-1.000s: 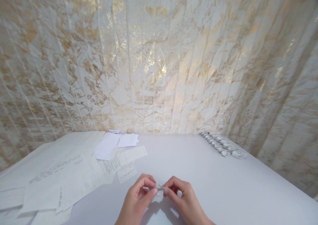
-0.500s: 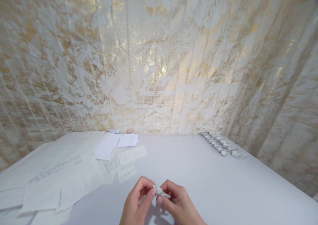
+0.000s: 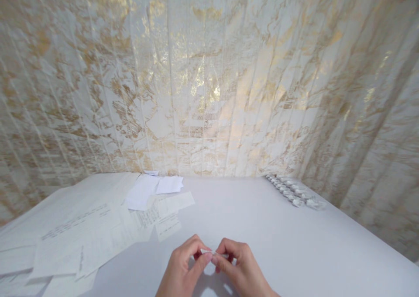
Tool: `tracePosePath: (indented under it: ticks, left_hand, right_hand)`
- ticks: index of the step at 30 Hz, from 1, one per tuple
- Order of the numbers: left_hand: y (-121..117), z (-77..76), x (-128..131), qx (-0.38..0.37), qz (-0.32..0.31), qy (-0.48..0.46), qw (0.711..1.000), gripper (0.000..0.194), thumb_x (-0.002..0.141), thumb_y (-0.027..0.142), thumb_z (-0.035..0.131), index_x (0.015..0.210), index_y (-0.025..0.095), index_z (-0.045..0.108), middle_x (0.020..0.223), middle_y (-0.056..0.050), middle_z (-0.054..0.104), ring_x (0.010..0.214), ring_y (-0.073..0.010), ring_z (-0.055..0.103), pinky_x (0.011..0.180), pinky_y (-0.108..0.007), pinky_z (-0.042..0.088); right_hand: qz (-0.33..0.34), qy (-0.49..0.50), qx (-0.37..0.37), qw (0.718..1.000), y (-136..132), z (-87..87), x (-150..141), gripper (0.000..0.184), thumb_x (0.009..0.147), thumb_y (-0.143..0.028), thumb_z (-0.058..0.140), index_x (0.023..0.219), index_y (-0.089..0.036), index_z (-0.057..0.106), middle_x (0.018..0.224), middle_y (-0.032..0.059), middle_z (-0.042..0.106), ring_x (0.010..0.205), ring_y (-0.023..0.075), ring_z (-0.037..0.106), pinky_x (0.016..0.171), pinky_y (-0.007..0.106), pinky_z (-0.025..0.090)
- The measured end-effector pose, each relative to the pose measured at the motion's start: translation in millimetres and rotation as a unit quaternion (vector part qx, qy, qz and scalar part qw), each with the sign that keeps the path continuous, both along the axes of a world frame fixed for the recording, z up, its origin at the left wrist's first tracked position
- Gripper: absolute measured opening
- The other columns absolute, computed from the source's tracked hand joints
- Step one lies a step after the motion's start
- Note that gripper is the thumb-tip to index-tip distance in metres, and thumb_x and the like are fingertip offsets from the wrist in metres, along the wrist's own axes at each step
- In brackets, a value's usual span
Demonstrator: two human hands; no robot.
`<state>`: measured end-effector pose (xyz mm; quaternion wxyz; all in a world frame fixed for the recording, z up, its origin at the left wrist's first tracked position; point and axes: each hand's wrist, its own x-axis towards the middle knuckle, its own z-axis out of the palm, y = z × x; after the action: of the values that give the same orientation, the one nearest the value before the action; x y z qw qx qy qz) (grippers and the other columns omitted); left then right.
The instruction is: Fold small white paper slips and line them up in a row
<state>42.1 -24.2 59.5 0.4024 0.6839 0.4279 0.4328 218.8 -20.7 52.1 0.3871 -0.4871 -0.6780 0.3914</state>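
Note:
A small folded piece of paper (image 3: 205, 250), whitish, is held up between my two hands just over the near part of the table. My left hand (image 3: 186, 265) pinches its left end between thumb and forefinger. On the other end, my right hand (image 3: 239, 262) has a like pinch, and the two thumb tips nearly meet at the middle. Fingers cover most of the paper, so its exact shape is hidden. Shadows of both hands fall on the white table (image 3: 255, 218) below.
Printed paper sheets (image 3: 81, 231) overlap across the table's left side. Blank white slips (image 3: 142, 192) lie behind them. At the back right, small folded paper pieces (image 3: 288, 190) stand in close rows. A white and gold patterned curtain (image 3: 203, 91) hangs behind the table.
Both hands have shifted slightly right. The folded paper, earlier showing its crumpled face between them, is now seen as a thin edge, mostly covered by the fingers.

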Motion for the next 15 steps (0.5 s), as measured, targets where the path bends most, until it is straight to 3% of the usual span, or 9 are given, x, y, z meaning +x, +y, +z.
tracePosePath:
  ticks: [4,9,15]
  left_hand:
    - [-1.7,-0.8,0.8,0.003,0.003,-0.006,1.0,0.032,0.092,0.043,0.057,0.071,0.021,0.065,0.073,0.002,0.053,0.072,-0.0182,0.054,0.071,-0.026,0.039]
    - [1.4,-7.6,0.1,-0.065,-0.013,-0.031,0.997,0.038,0.091,0.05,0.055,0.07,0.019,0.065,0.065,0.002,0.056,0.066,-0.0175,0.052,0.067,-0.027,0.037]
    - [0.5,-6.8,-2.6,-0.066,-0.031,-0.047,0.996,0.046,0.094,0.055,0.05,0.069,0.019,0.064,0.062,0.002,0.058,0.066,-0.0172,0.055,0.07,-0.027,0.04]
  right_hand:
    - [0.006,-0.003,0.011,1.0,-2.2,2.4,-0.9,0.031,0.083,-0.04,0.061,0.063,-0.017,0.06,0.058,0.0009,0.061,0.057,0.0138,0.046,0.056,0.024,0.034]
    - [-0.002,-0.014,0.0,1.0,1.5,-3.9,2.1,0.025,0.082,-0.035,0.06,0.065,-0.017,0.06,0.056,-0.0017,0.055,0.055,0.013,0.044,0.055,0.024,0.032]
    - [-0.001,-0.025,0.046,0.999,5.1,-5.8,8.5,0.023,0.086,-0.031,0.059,0.071,-0.015,0.068,0.06,-0.0009,0.059,0.06,0.0146,0.052,0.06,0.024,0.037]
